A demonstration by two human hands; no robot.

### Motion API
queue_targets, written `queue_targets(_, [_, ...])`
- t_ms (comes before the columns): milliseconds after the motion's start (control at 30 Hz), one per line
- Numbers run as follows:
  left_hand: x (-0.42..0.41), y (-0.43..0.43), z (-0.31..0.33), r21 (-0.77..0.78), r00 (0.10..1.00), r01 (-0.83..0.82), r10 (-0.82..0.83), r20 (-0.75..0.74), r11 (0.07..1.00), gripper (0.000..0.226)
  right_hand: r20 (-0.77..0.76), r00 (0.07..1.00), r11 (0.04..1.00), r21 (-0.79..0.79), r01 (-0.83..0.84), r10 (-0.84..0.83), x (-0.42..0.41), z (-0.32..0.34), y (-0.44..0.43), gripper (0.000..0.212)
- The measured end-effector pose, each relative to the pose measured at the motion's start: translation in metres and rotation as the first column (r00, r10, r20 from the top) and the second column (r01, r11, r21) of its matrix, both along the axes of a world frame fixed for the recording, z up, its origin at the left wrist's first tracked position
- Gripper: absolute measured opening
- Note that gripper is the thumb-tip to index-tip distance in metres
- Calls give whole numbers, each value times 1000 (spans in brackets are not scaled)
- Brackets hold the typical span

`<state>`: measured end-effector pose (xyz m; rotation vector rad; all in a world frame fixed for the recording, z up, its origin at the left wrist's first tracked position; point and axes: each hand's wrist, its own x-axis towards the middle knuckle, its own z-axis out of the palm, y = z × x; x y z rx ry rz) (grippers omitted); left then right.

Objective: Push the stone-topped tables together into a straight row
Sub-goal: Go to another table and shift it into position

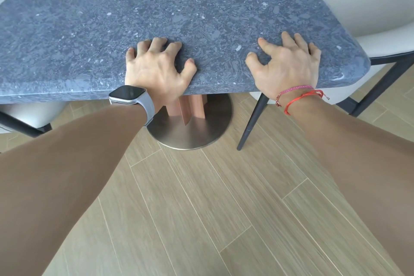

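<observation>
A blue-grey stone-topped table fills the upper half of the head view, its near edge running across in front of me. My left hand, with a watch on the wrist, rests on the top at that edge, fingers arched and fingertips pressing on the stone. My right hand, with red and pink cords on the wrist, presses the top the same way near the table's rounded right corner. Both thumbs lie on the top and both palm heels sit at the edge. No second table is in view.
Under the top stands a copper-coloured pedestal on a round steel base. A white chair with dark legs sits at the right corner, another white chair at the left. The floor is light wood plank.
</observation>
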<state>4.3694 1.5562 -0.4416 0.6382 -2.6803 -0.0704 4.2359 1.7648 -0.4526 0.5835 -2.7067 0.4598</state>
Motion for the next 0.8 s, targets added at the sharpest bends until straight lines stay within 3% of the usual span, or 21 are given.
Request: queue_targets(800, [-24,6,-5,-49,1000,-28,28,-5,998,66,-4,1000,999,-47,-20,19,-28,-3,3,62])
